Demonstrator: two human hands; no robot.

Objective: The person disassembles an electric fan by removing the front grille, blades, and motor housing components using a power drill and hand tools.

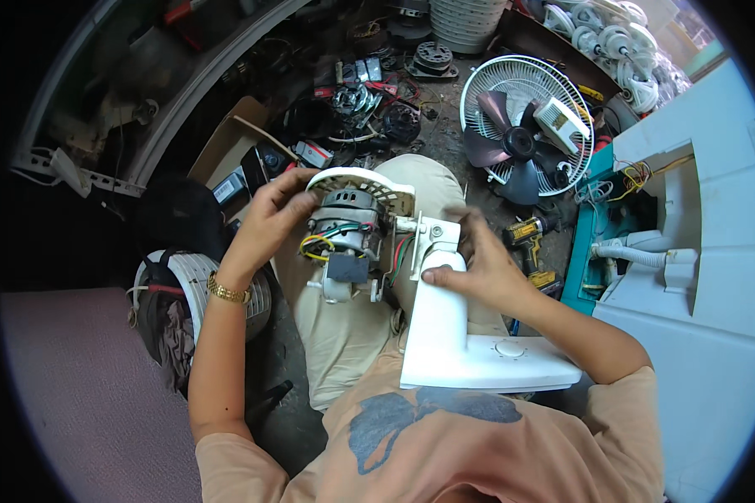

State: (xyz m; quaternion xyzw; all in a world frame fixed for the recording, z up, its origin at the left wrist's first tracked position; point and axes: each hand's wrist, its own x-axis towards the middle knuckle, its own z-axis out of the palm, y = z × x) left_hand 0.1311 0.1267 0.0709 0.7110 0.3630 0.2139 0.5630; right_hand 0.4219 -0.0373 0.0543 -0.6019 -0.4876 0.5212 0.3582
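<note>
On my lap lies a partly dismantled electric fan. Its bare motor point(344, 222) shows a metal casing, coloured wires and a dark block. A white round motor housing plate point(352, 175) sits at the motor's far side. My left hand point(278, 214) grips the motor's left side by the plate's edge. My right hand point(482, 264) is closed around the white fan stand point(440, 314), its thumb on the neck just under the hinge bracket point(438, 235). Red and green wires run between motor and neck. The stand's foot, with a round dial point(508, 348), points right over my lap.
A fan grille point(495, 75) with dark blades point(520, 142) lies at the far right. Near it are a yellow-black cordless drill point(527, 243) and a white and teal appliance body point(688, 277). Motors, loose parts and a cardboard box point(231, 142) crowd the floor ahead.
</note>
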